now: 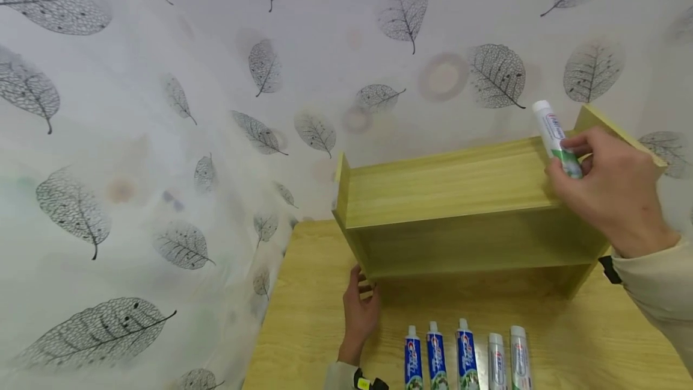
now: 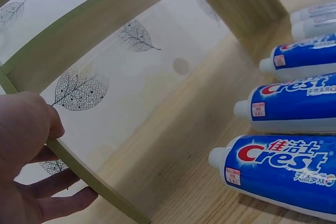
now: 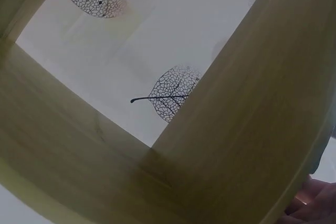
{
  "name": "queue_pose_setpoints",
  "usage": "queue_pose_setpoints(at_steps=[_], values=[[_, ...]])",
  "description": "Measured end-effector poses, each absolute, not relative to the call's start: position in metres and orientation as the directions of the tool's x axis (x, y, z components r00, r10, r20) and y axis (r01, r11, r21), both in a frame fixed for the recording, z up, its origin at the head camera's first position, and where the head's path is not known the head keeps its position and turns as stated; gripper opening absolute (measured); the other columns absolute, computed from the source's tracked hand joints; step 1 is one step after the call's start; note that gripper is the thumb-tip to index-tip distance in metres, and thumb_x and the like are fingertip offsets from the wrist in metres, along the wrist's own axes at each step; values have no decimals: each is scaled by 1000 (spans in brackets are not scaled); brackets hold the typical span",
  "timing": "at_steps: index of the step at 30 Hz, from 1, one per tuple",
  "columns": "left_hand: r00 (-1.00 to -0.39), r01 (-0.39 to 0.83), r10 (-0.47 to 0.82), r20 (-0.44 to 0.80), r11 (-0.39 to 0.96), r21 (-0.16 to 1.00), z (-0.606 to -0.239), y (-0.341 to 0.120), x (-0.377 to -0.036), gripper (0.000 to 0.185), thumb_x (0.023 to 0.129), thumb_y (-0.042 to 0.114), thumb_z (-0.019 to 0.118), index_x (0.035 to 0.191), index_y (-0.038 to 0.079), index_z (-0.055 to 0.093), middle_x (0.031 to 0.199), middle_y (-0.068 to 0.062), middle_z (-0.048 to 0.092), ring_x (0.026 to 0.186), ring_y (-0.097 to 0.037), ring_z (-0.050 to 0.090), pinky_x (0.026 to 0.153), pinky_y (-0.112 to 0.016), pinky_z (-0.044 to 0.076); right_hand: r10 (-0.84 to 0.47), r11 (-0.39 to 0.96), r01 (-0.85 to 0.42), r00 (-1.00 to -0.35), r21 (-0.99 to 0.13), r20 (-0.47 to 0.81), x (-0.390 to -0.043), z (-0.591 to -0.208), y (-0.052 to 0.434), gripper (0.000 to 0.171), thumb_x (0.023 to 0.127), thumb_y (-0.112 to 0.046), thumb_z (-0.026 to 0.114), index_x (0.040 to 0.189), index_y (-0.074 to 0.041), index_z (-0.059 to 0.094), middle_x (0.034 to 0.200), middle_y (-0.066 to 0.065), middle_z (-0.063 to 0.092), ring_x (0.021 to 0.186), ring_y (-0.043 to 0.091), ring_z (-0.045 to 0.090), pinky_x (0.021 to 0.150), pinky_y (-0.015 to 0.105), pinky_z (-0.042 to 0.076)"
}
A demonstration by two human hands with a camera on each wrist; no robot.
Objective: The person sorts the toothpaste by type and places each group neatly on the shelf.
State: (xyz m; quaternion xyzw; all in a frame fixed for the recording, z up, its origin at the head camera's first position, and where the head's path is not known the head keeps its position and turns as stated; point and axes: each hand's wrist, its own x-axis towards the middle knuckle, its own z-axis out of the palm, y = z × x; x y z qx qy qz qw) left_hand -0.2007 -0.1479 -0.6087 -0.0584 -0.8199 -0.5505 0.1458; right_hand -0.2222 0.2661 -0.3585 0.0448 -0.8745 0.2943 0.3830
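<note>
Your white toothpaste tube (image 1: 556, 138) and the wooden shelf (image 1: 460, 209)

You pinch the tube cap-up over the shelf's top board, far right; the open-backed, light-wood shelf stands upright on the table, its left side panel gripped.

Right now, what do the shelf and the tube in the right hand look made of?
The shelf looks like wood or wood-look laminate board: pale yellow-green, matte, faint grain lines. The tube in the right hand seems soft plastic with a glossy printed skin and a white cap; which plastic cannot be told.
</note>
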Motion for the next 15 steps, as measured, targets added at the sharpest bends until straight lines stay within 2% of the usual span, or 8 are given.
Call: queue_pose_setpoints(at_steps=[3,9,10,15], values=[[-952,257,-57,301,384,887,-609,-148,-200,55,103,2,71,152,23,56,124,-15,73,96,-35,78,73,-36,67,143,833,-286,-716,-474,683,-225,-359,266,34,86,-15,70,109,10,71,95,36,74,63,-26,32,47,9,29],[-948,278,-39,317,389,878,-609,-149,-199,53,104,3,69,152,21,55,123,-16,74,95,-37,78,72,-32,66,128,863,-240,-749,-445,651,-226,-360,266,35,85,-17,70,107,10,70,92,35,72,55,15,52,49,19,30],[-947,281,-39,320,387,878,-609,-149,-199,53,104,3,69,152,21,55,123,-16,74,95,-38,78,72,-32,66,126,864,-232,-760,-447,638,-226,-359,266,35,85,-17,70,108,10,70,93,35,72,56,21,54,50,21,30],[-944,292,-39,328,372,881,-611,-148,-200,54,104,1,69,153,22,56,122,-16,74,95,-43,77,71,-32,66,102,876,-194,-820,-442,563,-226,-354,266,33,91,-15,70,113,9,69,101,35,71,69,36,60,54,29,34]])
